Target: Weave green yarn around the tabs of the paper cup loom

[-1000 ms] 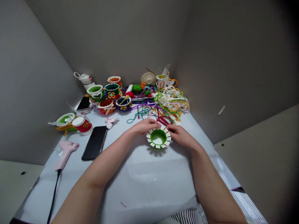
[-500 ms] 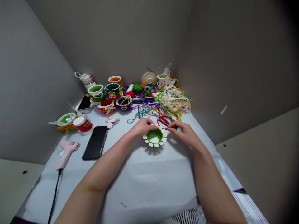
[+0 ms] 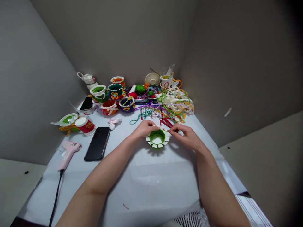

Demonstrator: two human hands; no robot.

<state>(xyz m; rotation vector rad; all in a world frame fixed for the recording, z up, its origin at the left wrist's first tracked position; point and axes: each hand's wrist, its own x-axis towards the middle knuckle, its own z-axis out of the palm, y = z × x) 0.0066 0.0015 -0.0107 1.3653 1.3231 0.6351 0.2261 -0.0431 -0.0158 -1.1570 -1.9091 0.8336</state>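
Observation:
A paper cup (image 3: pixel 159 146) with its rim cut into white flaps, bent outward, and green yarn lining its inside is held above the table. My left hand (image 3: pixel 145 129) grips its far left rim, thumb on the flaps and fingers hidden behind. At the cup's right edge, the fingertips of my right hand (image 3: pixel 184 135) are pinched together on a thin strand of yarn, close to the flaps. Most of the strand is hidden by the fingers. Just behind that hand lie red-handled scissors (image 3: pixel 167 122).
Decorated yarn cups (image 3: pixel 110 107) and a pile of loose yarn (image 3: pixel 175 99) line the back. To the left are a black phone (image 3: pixel 97 144), a red paper cup (image 3: pixel 85 126) and a pink glue gun (image 3: pixel 67 154) with a black cord.
My right hand's fingertips have shifted slightly at the cup's right edge. The left hand keeps its hold, and the whole view has moved a little.

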